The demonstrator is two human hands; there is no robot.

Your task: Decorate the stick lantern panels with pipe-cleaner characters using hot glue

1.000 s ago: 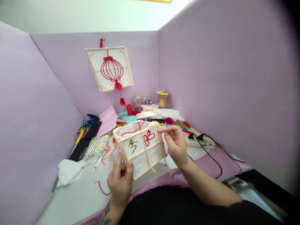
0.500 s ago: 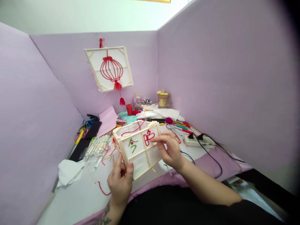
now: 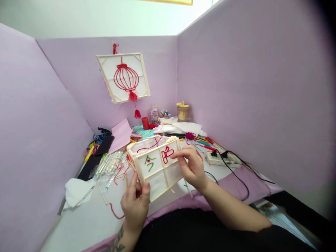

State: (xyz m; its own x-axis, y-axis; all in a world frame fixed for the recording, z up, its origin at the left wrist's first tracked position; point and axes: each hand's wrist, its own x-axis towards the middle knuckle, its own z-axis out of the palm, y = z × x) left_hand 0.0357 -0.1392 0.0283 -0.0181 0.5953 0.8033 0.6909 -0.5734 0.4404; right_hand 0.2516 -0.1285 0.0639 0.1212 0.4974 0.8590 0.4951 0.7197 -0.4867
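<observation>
Head view: stick-framed box (image 3: pixel 154 183) just below centre, toward 6 o'clock, raised and tilted. Left hand (image 3: pixel 135 206) at 7 grasps its lower edge. Right hand (image 3: pixel 194 169) at 5, index extended at the red figure (image 3: pixel 167 154) (can't tell if touching or pinching anything).

Done: front panel framed and backed white; green figure (image 3: pixel 150 163) upper left, red one upper right. Lower two panes bare.

Surface (image 3: pixel 68 229): white, cluttered. Bagged sticks (image 3: pixel 110 162) and folded white sheets (image 3: pixel 78 192) at 8, power strip (image 3: pixel 217 160) at 4, yellow-lidded cup (image 3: pixel 182 113) at 2.

Room: purple partitions (image 3: pixel 244 77) on three sides, framed lantern panel (image 3: pixel 140 73) hanging at 10.
</observation>
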